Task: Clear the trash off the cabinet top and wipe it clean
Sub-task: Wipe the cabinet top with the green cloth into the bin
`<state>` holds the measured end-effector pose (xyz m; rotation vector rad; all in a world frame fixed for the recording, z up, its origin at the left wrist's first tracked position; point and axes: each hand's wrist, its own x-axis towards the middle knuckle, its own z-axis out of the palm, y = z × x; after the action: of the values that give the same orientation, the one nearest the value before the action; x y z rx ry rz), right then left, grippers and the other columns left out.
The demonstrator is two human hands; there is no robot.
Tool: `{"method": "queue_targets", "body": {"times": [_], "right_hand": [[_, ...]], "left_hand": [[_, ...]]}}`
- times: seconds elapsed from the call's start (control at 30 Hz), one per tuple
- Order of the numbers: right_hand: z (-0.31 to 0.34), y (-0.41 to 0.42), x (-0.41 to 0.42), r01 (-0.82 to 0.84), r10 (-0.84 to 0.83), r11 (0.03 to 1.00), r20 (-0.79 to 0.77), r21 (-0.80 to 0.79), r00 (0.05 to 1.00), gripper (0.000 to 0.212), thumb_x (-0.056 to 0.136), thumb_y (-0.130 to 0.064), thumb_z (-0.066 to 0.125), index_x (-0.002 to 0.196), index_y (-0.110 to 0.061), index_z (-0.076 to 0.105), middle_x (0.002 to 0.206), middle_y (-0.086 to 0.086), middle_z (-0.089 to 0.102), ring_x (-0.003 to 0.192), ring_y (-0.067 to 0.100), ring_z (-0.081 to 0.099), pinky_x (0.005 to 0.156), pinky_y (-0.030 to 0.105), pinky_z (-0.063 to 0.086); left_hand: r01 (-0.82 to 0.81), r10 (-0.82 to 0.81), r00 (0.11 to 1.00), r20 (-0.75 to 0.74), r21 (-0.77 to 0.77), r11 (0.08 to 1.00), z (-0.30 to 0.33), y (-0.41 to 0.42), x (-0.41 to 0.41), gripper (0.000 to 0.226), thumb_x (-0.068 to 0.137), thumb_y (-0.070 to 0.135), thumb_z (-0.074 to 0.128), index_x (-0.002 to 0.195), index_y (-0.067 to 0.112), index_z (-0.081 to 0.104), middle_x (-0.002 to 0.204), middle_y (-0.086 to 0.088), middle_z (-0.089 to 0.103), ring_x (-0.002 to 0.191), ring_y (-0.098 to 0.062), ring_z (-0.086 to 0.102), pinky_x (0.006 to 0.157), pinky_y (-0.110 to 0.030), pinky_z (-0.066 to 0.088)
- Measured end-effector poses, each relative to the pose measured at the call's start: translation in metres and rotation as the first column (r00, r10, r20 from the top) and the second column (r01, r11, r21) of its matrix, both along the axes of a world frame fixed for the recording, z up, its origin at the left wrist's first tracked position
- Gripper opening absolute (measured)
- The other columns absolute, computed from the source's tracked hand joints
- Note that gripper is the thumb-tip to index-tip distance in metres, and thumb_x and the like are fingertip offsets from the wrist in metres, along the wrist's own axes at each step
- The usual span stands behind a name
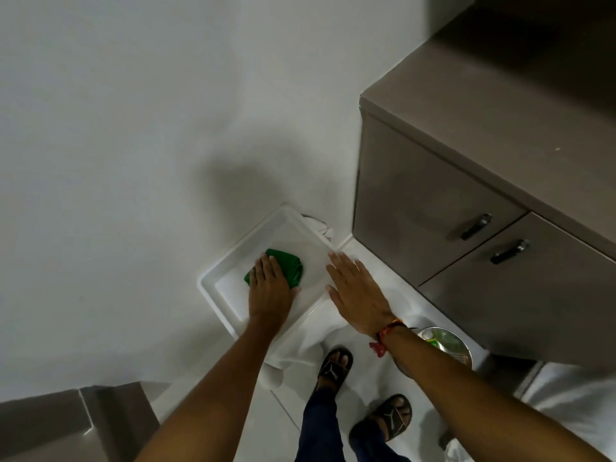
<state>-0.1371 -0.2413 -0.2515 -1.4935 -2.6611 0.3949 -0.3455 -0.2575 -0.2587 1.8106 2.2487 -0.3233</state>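
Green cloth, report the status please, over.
Left hand flat on green cloth, inside white tray. Right hand open, at tray rim. Cloth not at cabinet top. No obstacle seen.

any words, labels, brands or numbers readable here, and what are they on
No readable text anywhere in this view.
Sandals: a pale figure logo on each strap, no letters.
Green item in the steel bowl: any print is too blurred to read.
Green cloth, white tray, cabinet: no markings visible.

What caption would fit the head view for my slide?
Left hand presses a green cloth on a white rimmed top; right hand rests flat on its edge.
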Motion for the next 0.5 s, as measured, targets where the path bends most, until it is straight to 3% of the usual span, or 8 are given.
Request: {"method": "queue_targets", "body": {"times": [0.1, 0.2, 0.3, 0.37, 0.5], "right_hand": [[0.0, 0.002, 0.015, 0.049, -0.048, 0.999, -0.044, 0.014, 0.998, 0.055, 0.104, -0.037, 0.023, 0.145, -0.01, 0.049, 0.161, 0.011, 0.032, 0.149, 0.024, 0.032, 0.119, 0.044, 0.033], [0.001, 0.004, 0.032, 0.148, -0.147, 0.989, -0.095, 0.008, 0.985, 0.051, 0.104, -0.033, 0.03, 0.146, -0.008, 0.047, 0.161, 0.011, 0.033, 0.15, 0.025, 0.03, 0.12, 0.044, 0.032], [-0.002, 0.005, 0.057, 0.273, -0.278, 0.96, -0.103, -0.056, 0.955, 0.05, 0.103, -0.028, 0.043, 0.148, -0.005, 0.044, 0.161, 0.014, 0.032, 0.15, 0.028, 0.03, 0.12, 0.046, 0.033], [-0.009, 0.0, 0.079, 0.365, -0.376, 0.922, -0.078, -0.128, 0.923, 0.053, 0.105, -0.031, 0.04, 0.151, -0.005, 0.038, 0.163, 0.013, 0.026, 0.152, 0.029, 0.025, 0.122, 0.046, 0.027], [-0.044, -0.023, 0.129, 0.541, -0.56, 0.808, -0.017, -0.234, 0.829, 0.059, 0.105, -0.038, 0.031, 0.154, -0.006, 0.031, 0.164, 0.014, 0.022, 0.153, 0.029, 0.019, 0.125, 0.046, 0.021]], "left_hand": [[0.012, -0.013, 0.999, -0.044, -0.033, 0.999, 0.003, 0.009, 0.004, 0.065, 0.102, 0.008, 0.048, 0.153, -0.013, 0.014, 0.158, -0.038, 0.025, 0.147, -0.05, 0.031, 0.119, -0.056, 0.038], [0.048, -0.045, 0.997, -0.061, 0.062, 0.997, 0.022, 0.023, 0.011, 0.064, 0.095, 0.004, 0.059, 0.149, -0.01, 0.028, 0.151, -0.033, 0.043, 0.138, -0.045, 0.047, 0.108, -0.054, 0.05], [0.197, -0.202, 0.979, -0.015, 0.308, 0.931, 0.043, 0.047, 0.05, 0.06, 0.099, 0.015, 0.054, 0.151, -0.002, 0.031, 0.155, -0.025, 0.043, 0.145, -0.039, 0.043, 0.117, -0.052, 0.042], [0.333, -0.367, 0.93, 0.01, 0.397, 0.855, 0.053, 0.062, 0.1, 0.061, 0.1, 0.019, 0.048, 0.154, 0.001, 0.028, 0.16, -0.022, 0.037, 0.15, -0.035, 0.036, 0.121, -0.05, 0.036], [0.542, -0.597, 0.798, 0.084, 0.333, 0.772, 0.038, 0.058, 0.196, 0.07, 0.095, 0.015, 0.045, 0.158, 0.001, 0.017, 0.167, -0.019, 0.022, 0.155, -0.032, 0.024, 0.125, -0.049, 0.031]]}}
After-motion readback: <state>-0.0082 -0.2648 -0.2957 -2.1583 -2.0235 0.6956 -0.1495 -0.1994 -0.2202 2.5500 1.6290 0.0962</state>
